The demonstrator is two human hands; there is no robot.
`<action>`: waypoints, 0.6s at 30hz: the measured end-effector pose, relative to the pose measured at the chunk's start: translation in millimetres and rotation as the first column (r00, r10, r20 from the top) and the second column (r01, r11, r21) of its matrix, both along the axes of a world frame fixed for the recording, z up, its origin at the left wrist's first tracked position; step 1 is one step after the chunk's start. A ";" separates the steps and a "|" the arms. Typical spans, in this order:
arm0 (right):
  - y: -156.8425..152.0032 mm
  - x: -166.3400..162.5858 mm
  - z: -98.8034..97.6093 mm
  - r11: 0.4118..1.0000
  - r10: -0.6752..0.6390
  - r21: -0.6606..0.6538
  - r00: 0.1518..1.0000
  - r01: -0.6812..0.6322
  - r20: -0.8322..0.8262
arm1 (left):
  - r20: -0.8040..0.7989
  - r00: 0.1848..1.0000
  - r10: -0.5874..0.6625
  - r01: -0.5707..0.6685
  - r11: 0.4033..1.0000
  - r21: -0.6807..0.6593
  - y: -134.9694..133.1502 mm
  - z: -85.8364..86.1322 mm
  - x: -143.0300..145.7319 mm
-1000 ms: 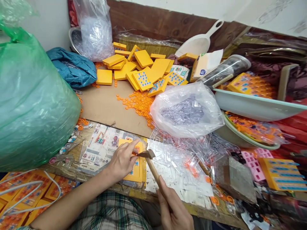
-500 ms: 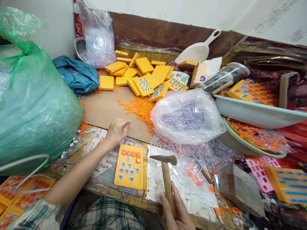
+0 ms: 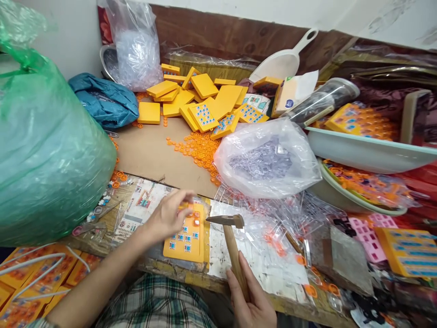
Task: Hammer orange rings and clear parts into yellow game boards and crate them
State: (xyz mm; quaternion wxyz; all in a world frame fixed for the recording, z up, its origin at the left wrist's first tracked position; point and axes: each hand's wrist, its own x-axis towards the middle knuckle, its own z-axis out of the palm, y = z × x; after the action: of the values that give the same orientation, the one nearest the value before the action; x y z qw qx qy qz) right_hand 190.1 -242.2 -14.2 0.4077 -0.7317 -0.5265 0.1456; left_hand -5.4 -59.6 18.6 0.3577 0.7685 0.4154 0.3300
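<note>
Sensibly, the right hand (image 3: 255, 304) grips the likely stiff, head-heavy hammer (image 3: 231, 241) by its handle (image 3: 236, 263); whether the left hand (image 3: 168, 217) holds anything is unclear.

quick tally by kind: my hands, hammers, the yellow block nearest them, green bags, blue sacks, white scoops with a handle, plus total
Left hand: 1
Right hand: 1
Hammer: 1
Yellow block nearest the hands: 1
Green bag: 1
Blue sack: 1
White scoop: 1
Total: 7
</note>
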 end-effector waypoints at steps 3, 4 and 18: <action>-1.5 -5.8 7.0 0.977 0.147 0.138 0.983 -0.161 0.106 | 0.000 0.999 -0.051 0.051 0.998 0.021 -42.3 -3.0 -12.1; -2.0 -7.8 9.9 0.965 0.191 0.152 0.971 -0.212 0.145 | -0.017 0.999 -0.052 0.052 0.999 0.015 -48.3 -6.3 -14.2; -6.4 -12.4 23.5 0.951 0.305 -0.078 0.864 -0.299 0.400 | 0.042 0.997 0.068 -0.063 0.992 -0.109 -47.7 -34.2 -10.6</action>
State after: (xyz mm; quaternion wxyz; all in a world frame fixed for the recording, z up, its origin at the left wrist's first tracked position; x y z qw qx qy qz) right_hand 177.7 -248.6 9.2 0.2562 -0.6573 -0.7066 0.0554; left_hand -16.0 -107.3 -15.6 0.3973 0.7263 0.4491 0.3362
